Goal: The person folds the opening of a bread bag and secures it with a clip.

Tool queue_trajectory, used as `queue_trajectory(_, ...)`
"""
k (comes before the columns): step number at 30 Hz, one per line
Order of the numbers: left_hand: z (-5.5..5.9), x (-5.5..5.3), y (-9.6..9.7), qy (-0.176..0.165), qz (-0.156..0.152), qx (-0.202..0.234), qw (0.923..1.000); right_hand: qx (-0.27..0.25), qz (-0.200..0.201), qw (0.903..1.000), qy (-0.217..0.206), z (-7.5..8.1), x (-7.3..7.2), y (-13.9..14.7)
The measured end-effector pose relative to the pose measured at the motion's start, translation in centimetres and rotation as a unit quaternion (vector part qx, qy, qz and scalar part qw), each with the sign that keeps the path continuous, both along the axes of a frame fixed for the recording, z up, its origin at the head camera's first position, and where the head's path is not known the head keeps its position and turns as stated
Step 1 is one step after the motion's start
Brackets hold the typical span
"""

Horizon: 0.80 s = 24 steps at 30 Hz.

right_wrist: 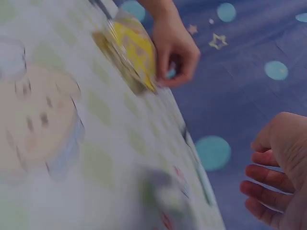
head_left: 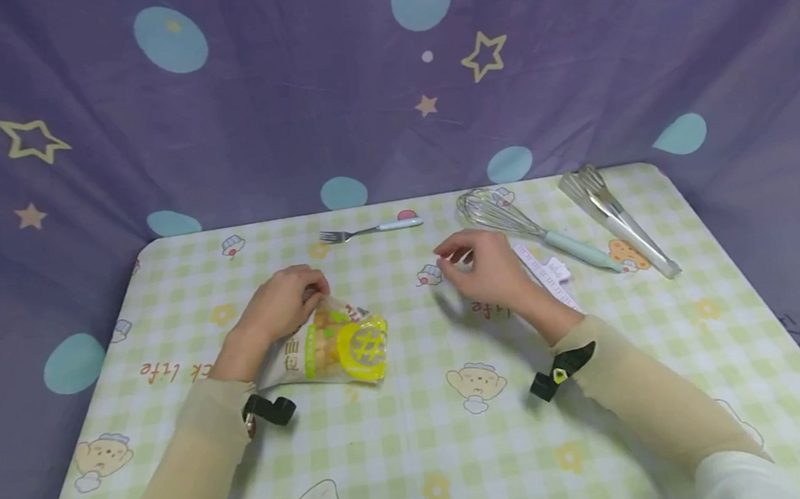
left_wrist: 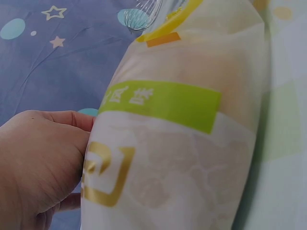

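The whole back of the frame is filled by a purple backdrop (head_left: 295,90) dotted with stars and pale blue ovals. Below it, loads of room is taken up by the worktop (head_left: 393,462), which is covered in green-and-white check printed with little cartoon figures. Two beige sleeves (head_left: 188,459) are seen coming in from the lower left and lower right. A food bag (head_left: 347,344) with yellow and green print is laid on the worktop, a bit left of centre in the head view. Its upper edge is pinched by the left hand (head_left: 281,303), so that grip is clamped on the bag. The right hand (head_left: 486,269) is held over the cloth just right of centre, its grip pretty relaxed, fingers softly bent and a bit apart. At the upper right, a whisk (head_left: 548,238) with a mint handle is laid at a slant, and some metal tongs (head_left: 628,229) are placed just beside it. A white ruler (head_left: 535,269) is partly hidden by the right forearm. Around upper centre, near the far edge, a fork (head_left: 372,229) is laid sideways.
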<state>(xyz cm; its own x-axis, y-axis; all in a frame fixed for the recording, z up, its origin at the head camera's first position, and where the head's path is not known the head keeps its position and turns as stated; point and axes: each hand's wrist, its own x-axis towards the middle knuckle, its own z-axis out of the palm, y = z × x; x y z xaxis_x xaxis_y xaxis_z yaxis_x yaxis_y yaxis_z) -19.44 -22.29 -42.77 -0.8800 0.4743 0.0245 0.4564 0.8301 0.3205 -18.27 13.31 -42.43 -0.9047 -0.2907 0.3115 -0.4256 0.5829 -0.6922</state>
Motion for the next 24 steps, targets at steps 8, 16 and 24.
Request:
queue_trajectory(8, -0.3, -0.2, 0.4, 0.0, -0.001, 0.0, 1.0, 0.062, -0.073, 0.9937, 0.058, 1.8, -0.1, 7.1)
queue_trajectory(16, -0.4, -0.3, 0.4, -0.003, -0.003, 0.0, 1.0, 0.097, -0.113, 0.9876, 0.05, 1.9, 0.9, 12.8)
queue_trajectory(24, -0.2, -0.1, 0.0, -0.001, 0.0, -0.004, 1.0, 0.139, -0.135, 0.9807, 0.028, 0.3, 2.0, 15.1)
